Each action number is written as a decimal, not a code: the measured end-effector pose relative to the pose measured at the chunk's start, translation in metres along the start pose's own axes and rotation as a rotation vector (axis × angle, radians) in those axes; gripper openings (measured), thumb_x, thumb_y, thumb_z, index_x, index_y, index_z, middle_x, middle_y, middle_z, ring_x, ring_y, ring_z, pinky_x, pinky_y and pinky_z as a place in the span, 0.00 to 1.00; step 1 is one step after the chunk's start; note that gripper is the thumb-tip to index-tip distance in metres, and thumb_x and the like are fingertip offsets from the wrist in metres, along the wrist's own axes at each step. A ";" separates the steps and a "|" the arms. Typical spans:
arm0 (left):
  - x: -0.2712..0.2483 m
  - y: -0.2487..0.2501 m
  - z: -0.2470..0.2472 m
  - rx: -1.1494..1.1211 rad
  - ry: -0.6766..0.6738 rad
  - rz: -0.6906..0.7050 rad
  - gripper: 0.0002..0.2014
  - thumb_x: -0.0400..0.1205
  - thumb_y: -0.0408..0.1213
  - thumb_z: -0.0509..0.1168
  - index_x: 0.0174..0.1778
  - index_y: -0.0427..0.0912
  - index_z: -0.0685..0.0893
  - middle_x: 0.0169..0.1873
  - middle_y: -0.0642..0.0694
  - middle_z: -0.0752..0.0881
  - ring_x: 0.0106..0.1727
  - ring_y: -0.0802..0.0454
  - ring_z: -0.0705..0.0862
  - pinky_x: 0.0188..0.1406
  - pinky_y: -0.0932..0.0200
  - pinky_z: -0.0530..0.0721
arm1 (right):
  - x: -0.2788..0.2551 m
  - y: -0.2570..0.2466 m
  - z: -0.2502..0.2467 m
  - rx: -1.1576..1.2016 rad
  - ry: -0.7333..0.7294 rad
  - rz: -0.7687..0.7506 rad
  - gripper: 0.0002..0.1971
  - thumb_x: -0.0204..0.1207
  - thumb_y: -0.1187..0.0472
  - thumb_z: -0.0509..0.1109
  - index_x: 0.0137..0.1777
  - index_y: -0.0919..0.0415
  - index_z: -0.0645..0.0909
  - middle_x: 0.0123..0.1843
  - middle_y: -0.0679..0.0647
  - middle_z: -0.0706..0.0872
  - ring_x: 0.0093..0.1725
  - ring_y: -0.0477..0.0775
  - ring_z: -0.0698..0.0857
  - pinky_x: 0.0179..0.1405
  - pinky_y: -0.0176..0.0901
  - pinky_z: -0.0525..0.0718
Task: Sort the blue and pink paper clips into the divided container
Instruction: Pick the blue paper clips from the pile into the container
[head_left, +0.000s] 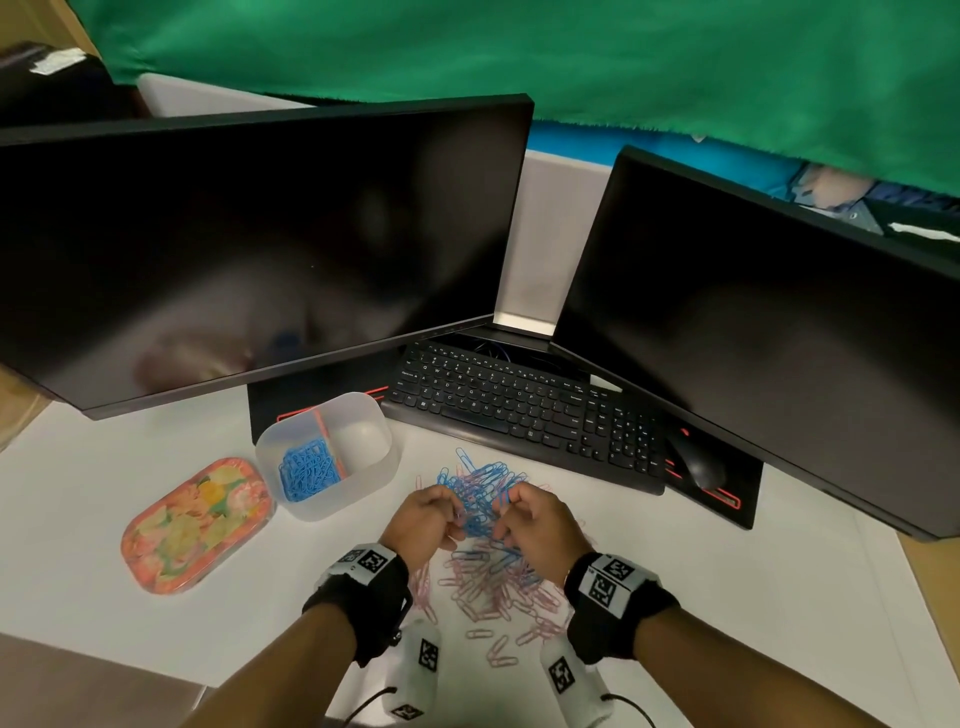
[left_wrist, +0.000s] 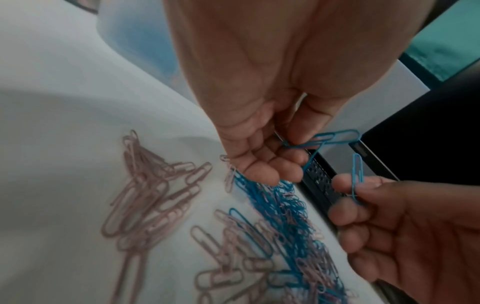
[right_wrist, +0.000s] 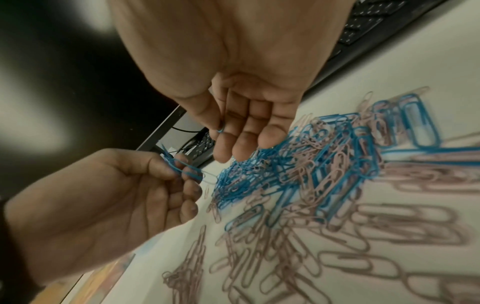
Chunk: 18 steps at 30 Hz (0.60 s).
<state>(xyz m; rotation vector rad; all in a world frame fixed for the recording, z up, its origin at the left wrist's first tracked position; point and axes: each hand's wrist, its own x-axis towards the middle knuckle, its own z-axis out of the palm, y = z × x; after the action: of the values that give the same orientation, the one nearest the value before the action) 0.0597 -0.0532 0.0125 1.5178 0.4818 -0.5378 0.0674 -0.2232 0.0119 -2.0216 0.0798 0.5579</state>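
Two bare forearms with black wrist straps reach forward from the bottom of the head view over a white desk (head_left: 130, 519), below two dark monitors and a black keyboard (head_left: 524, 405). Left of the hands stands the translucent plastic divided container (head_left: 363, 473); its left compartment holds a heap of blue clips (head_left: 309, 470), and its right compartment looks empty. Between and under the hands sprawls a tangled pile of blue and pink wire paper clips (head_left: 483, 551), blue mostly toward the keyboard, pink nearer the person. Both hands hover just above this pile. Fingers and thumb of the left hand (left_wrist: 262, 144) pinch a few linked blue clips (left_wrist: 335, 138). Thumb and forefinger of the right hand (left_wrist: 405, 230) pinch one blue paper clip (left_wrist: 357, 174). Judging by the snarl, the risks are that hooked clips drag a pink one along into the blue compartment, or that a loose pinch drops clips back onto the pile during the carry left.
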 end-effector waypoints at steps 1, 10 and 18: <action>0.000 0.001 0.000 -0.048 0.003 -0.010 0.15 0.77 0.17 0.47 0.35 0.37 0.75 0.29 0.41 0.78 0.27 0.49 0.79 0.29 0.60 0.76 | -0.001 -0.003 0.001 0.011 -0.005 -0.009 0.05 0.75 0.66 0.63 0.38 0.60 0.78 0.37 0.54 0.89 0.36 0.49 0.85 0.43 0.52 0.85; -0.002 0.015 0.015 -0.279 0.044 -0.001 0.11 0.75 0.24 0.51 0.31 0.38 0.76 0.36 0.40 0.83 0.38 0.46 0.82 0.34 0.59 0.79 | 0.002 -0.018 0.008 0.041 -0.020 -0.134 0.08 0.79 0.64 0.64 0.39 0.62 0.80 0.31 0.50 0.76 0.30 0.46 0.71 0.33 0.41 0.71; -0.014 0.015 0.010 -0.612 -0.065 0.027 0.10 0.76 0.28 0.52 0.33 0.41 0.75 0.40 0.39 0.88 0.43 0.40 0.87 0.46 0.49 0.80 | 0.007 -0.030 0.002 0.402 -0.050 0.054 0.08 0.82 0.65 0.65 0.50 0.66 0.86 0.43 0.57 0.91 0.42 0.48 0.88 0.42 0.43 0.84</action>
<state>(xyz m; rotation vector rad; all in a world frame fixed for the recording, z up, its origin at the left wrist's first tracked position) 0.0574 -0.0633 0.0331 0.9180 0.5162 -0.3696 0.0810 -0.2056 0.0327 -1.6179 0.2008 0.5753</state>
